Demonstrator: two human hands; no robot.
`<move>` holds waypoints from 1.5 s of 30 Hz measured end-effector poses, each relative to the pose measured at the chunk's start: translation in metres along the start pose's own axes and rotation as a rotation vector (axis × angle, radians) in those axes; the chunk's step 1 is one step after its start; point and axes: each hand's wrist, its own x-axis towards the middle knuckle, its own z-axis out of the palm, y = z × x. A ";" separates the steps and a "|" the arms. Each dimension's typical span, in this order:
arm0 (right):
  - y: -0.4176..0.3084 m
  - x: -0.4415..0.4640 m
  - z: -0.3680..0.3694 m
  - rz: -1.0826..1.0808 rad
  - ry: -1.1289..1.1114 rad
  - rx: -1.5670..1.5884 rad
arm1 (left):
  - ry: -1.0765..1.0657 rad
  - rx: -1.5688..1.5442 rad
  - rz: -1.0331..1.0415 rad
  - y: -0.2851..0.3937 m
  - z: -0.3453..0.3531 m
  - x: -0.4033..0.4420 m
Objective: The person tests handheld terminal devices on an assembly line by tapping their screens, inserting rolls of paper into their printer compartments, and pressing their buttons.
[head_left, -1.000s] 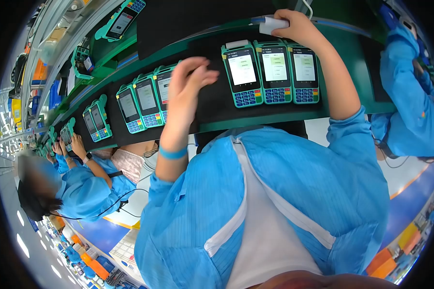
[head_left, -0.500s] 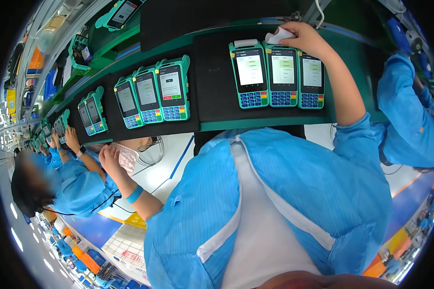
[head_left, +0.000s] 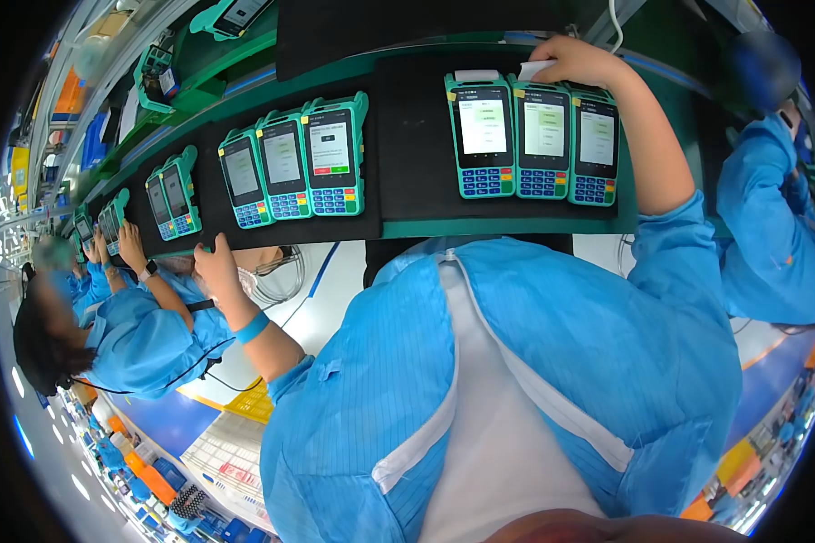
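My right hand (head_left: 572, 63) is at the top of the middle payment terminal (head_left: 542, 136) of a group of three, its fingers closed on white receipt paper (head_left: 536, 69). A left terminal (head_left: 482, 136), with a paper strip (head_left: 476, 76) at its top, and a right terminal (head_left: 594, 145) stand beside it. All three have lit screens and coloured keypads. My left hand (head_left: 219, 270), with a blue wristband (head_left: 252, 328), is just off the table's front edge, one finger extended and the others partly curled. Nothing shows in it.
Another group of terminals (head_left: 282, 167) lies left on the black mat (head_left: 412, 172), with more terminals (head_left: 172, 199) beyond. A co-worker in blue (head_left: 145, 344) works at left, another person (head_left: 761, 217) at right. A white cable (head_left: 614, 23) hangs behind the table.
My right hand has lowered the paper to the middle terminal's top, and less of the paper shows. My left hand has risen toward the table edge. The view has shifted slightly.
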 end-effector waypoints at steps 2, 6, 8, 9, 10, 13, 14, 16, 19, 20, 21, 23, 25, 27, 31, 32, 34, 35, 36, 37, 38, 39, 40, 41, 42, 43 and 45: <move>0.006 0.001 0.002 -0.087 0.028 0.028 | -0.055 -0.084 -0.048 0.003 0.001 0.002; -0.006 -0.005 -0.011 0.020 -0.059 0.107 | -0.004 -0.739 -0.232 -0.004 0.010 0.005; -0.006 -0.013 -0.004 0.031 0.070 -0.034 | -0.163 -0.845 -0.210 -0.030 0.022 0.024; -0.030 -0.026 -0.004 0.073 0.135 -0.172 | -0.024 -0.655 -0.188 -0.022 0.023 0.017; -0.040 -0.034 -0.001 0.053 0.174 -0.240 | 0.109 -0.466 -0.163 -0.013 0.025 0.010; -0.065 -0.057 0.010 -0.020 0.279 -0.289 | 0.242 -0.161 -0.009 -0.009 0.001 0.015; -0.074 -0.063 0.011 -0.093 0.301 -0.221 | 0.139 -0.211 0.042 -0.016 -0.007 0.031; -0.086 -0.069 0.015 -0.166 0.345 -0.116 | -0.188 -0.361 -0.167 -0.001 -0.025 0.052; -0.089 -0.065 0.022 -0.235 0.421 -0.028 | -0.381 -0.065 0.003 -0.002 -0.013 0.095; -0.093 -0.063 0.026 -0.298 0.417 -0.001 | -0.423 0.060 0.128 -0.006 -0.004 0.113; -0.100 -0.059 0.032 -0.362 0.415 0.026 | -0.423 0.062 0.133 0.004 0.001 0.117; -0.134 -0.059 0.060 -0.457 0.430 0.002 | -0.499 -0.288 0.109 0.021 0.010 0.121; -0.165 -0.044 0.091 -0.588 0.188 0.184 | -0.406 -0.206 0.191 0.037 0.030 0.127; -0.191 -0.038 0.124 -0.564 0.085 0.001 | -0.268 -0.104 0.269 0.044 0.040 0.117; -0.204 -0.027 0.157 -0.524 0.097 -0.153 | -0.143 0.011 0.279 0.037 0.049 0.114; -0.205 -0.026 0.161 -0.506 0.116 -0.191 | -0.131 0.028 0.292 0.038 0.048 0.112; -0.206 -0.026 0.161 -0.498 0.099 -0.186 | -0.125 0.044 0.279 0.043 0.045 0.107; -0.207 -0.028 0.161 -0.474 0.089 -0.154 | -0.117 0.059 0.272 0.044 0.046 0.105; -0.207 -0.029 0.160 -0.450 0.083 -0.123 | -0.116 0.058 0.270 0.045 0.045 0.102; -0.206 -0.029 0.160 -0.450 0.083 -0.123 | -0.091 0.093 0.268 0.047 0.045 0.100; -0.205 -0.029 0.160 -0.449 0.086 -0.120 | -0.067 0.129 0.268 0.050 0.044 0.097; -0.204 -0.030 0.161 -0.444 0.090 -0.115 | -0.069 0.131 0.273 0.053 0.043 0.094; -0.203 -0.032 0.161 -0.439 0.092 -0.111 | -0.057 0.129 0.263 0.055 0.042 0.090; -0.202 -0.032 0.163 -0.448 0.115 -0.081 | -0.045 0.127 0.254 0.056 0.041 0.089; -0.201 -0.032 0.163 -0.457 0.139 -0.052 | -0.047 0.127 0.259 0.056 0.043 0.089; -0.201 -0.032 0.163 -0.454 0.140 -0.052 | -0.042 0.126 0.272 0.054 0.045 0.089; -0.204 -0.033 0.166 -0.444 0.151 -0.044 | -0.050 0.121 0.261 0.049 0.051 0.090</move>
